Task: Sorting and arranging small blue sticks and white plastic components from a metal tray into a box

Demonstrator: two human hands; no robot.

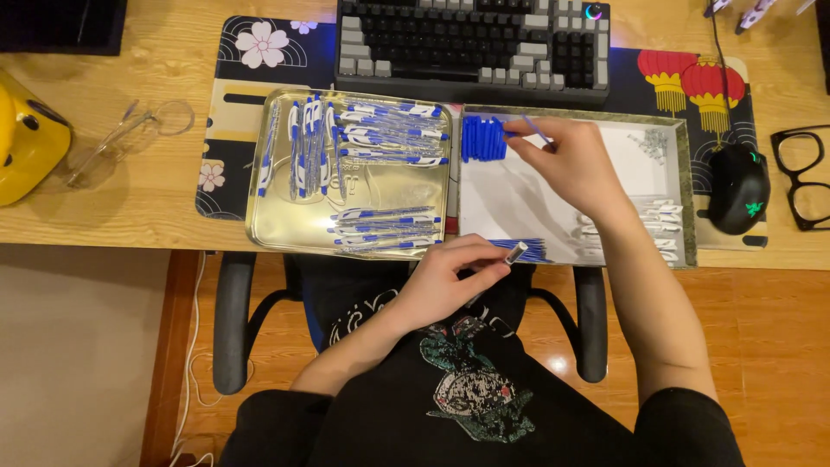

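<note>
Below, the left hand (450, 277) pinches a short clear pen barrel (515, 252) at the white box's (519, 203) front edge; the right hand (575, 160) grips a thin refill (536, 129) beside blue caps (484, 138); finished pens (389, 134) fill the shiny metal tray (285, 229).

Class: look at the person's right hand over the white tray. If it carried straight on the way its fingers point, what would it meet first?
The right hand points left and slightly away, toward the row of blue pen parts at the white tray's far left corner. It would probably meet those first, though height is unclear.
</note>
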